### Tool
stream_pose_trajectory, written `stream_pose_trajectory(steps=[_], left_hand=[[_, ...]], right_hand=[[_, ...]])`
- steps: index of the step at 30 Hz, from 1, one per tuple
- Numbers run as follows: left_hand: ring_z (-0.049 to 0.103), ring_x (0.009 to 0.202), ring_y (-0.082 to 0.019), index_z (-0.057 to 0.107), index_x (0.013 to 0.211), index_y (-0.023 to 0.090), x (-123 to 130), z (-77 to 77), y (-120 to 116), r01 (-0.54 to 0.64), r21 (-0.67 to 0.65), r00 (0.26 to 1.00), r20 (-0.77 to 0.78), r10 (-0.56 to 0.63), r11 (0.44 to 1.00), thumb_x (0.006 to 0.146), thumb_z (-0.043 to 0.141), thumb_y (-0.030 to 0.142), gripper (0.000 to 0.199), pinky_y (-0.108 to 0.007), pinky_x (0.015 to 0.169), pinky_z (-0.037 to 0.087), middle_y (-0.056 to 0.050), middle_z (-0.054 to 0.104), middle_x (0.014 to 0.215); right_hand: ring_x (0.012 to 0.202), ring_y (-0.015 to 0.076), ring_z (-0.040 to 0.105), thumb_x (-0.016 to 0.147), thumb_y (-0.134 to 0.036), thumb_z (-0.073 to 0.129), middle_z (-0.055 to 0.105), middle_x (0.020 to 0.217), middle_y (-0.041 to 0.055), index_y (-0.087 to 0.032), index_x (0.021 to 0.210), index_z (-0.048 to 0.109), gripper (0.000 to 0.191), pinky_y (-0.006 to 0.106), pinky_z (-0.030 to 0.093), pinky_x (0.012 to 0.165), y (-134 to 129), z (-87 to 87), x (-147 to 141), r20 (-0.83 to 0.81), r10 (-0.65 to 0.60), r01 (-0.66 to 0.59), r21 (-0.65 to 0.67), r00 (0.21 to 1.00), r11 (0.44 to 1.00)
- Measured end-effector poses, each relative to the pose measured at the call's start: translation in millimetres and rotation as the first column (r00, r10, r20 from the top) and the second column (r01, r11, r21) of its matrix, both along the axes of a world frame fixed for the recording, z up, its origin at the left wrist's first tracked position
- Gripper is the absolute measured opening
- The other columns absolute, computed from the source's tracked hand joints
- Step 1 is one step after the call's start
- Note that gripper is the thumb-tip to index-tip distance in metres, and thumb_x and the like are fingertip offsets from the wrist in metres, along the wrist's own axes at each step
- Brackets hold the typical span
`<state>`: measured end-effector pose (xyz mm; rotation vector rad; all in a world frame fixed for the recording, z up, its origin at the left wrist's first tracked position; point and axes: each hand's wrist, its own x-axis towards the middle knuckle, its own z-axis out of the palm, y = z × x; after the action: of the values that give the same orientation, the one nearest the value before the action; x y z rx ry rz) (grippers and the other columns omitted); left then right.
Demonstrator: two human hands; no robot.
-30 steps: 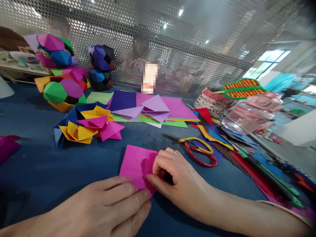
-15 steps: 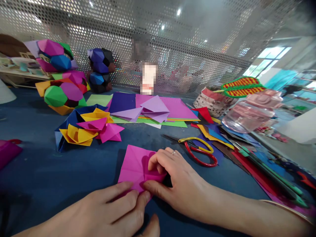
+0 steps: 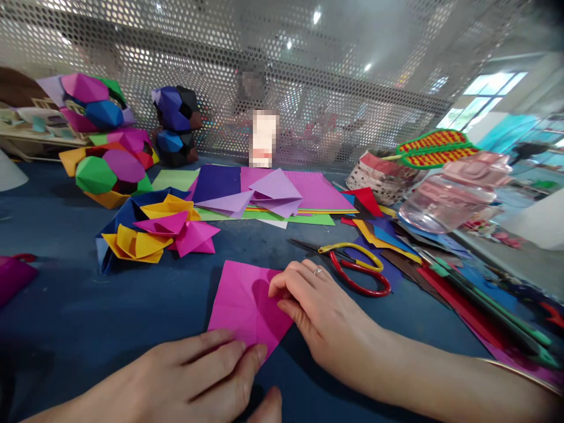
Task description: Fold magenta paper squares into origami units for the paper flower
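Observation:
A square of magenta paper (image 3: 238,299) with crossing crease lines rests on the blue table in front of me. My left hand (image 3: 189,376) lies over its near edge, fingers stretched out flat on the sheet and thumb held apart. At the right edge, my right hand (image 3: 328,311) has its fingers curled and its thumb close to the index finger, pinching the paper there. Scissors (image 3: 356,267) with one yellow and one red handle lie just beyond my right hand. Folded yellow and magenta paper pieces (image 3: 165,229) sit farther back to the left.
Coloured sheets (image 3: 317,191) are stacked at the back, against a perforated metal screen (image 3: 335,111). Faceted paper balls (image 3: 112,173) stand back left. Rightward are a pink bottle (image 3: 449,200), a fabric pouch (image 3: 379,176), paper scraps and a green-ended cutter (image 3: 489,311).
My right hand's thumb has drawn up off the sheet's middle, and the lifted right flap now lies flatter. My left hand has stayed nearly in place.

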<state>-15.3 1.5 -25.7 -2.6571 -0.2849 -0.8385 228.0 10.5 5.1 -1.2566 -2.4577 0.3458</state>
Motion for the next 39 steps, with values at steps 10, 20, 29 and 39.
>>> stream_pose_trajectory(steps=[10,20,29,39], left_hand=[[0.063,0.123,-0.015,0.053,0.137,0.019,-22.4,25.7,-2.3,-0.047,-0.483,0.999,-0.034,0.035,0.874,0.083,0.048,0.001,0.057,-0.024,0.111,0.047,0.000,0.069,0.131],[0.060,0.125,-0.019,0.057,0.131,0.023,-24.5,43.3,24.0,-0.054,-0.545,0.984,-0.173,-0.049,0.837,0.087,0.046,-0.002,0.052,-0.039,0.114,0.044,-0.004,0.067,0.130],[0.063,0.092,-0.012,0.066,0.102,0.020,-9.3,37.3,26.8,0.041,-0.748,0.999,0.051,-0.005,0.663,0.096,0.051,0.002,0.024,-0.022,0.083,0.050,-0.002,0.067,0.099],[0.057,0.076,-0.011,0.059,0.079,0.019,11.8,39.9,32.9,-0.114,-0.892,0.983,-0.039,0.177,0.438,0.093,0.062,0.014,0.015,-0.022,0.069,0.046,0.004,0.060,0.081]], right_hand=[[0.099,0.0202,0.060,0.090,0.000,0.048,0.069,0.107,0.0078,-0.015,0.109,0.070,0.033,0.035,0.049,0.090,-8.1,7.8,10.8,-0.085,0.418,-0.400,0.172,0.904,0.900],[0.098,0.0180,0.065,0.090,-0.003,0.050,0.073,0.107,0.0066,-0.014,0.106,0.071,0.029,0.031,0.052,0.091,-7.4,4.1,13.7,-0.065,0.489,-0.466,0.215,0.870,0.858],[0.101,0.0188,0.065,0.087,-0.003,0.048,0.073,0.111,0.0046,-0.016,0.117,0.068,0.039,0.032,0.053,0.088,-8.0,8.9,14.7,0.019,0.533,-0.528,0.165,0.846,0.833],[0.099,0.0191,0.063,0.089,-0.005,0.048,0.073,0.111,0.0050,-0.016,0.121,0.067,0.039,0.031,0.052,0.090,-9.1,7.3,14.0,0.031,0.540,-0.538,0.148,0.841,0.830]])
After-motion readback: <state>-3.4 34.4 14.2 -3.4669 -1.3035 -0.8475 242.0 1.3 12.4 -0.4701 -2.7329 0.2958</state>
